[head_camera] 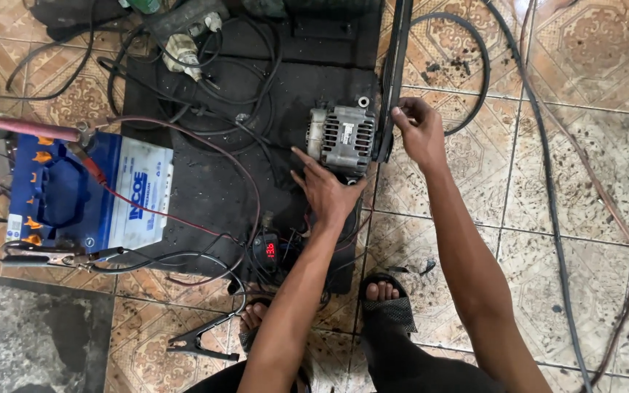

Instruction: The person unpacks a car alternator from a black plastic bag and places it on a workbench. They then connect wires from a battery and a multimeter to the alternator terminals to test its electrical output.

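Over at the far left, a blue and white car battery [85,191] sits half on the tiled floor [591,145] and half on a black mat [205,182], with a red-handled clamp [38,131] on its top terminal and a thin red wire [176,218] running off to the right. Below it, a loose black clamp [202,339] lies on the tiles near your sandalled feet. A small meter with a red lit display [268,249] rests at the mat's lower edge. Your left hand [325,191] lies flat against the near side of the grey alternator [341,138], fingers spread apart and gripping nothing. The alternator stands on the mat's right edge. Your right hand [420,131] has its fingers pinched together on the black drive belt [394,73], which loops around the alternator's pulley and runs up out of view.
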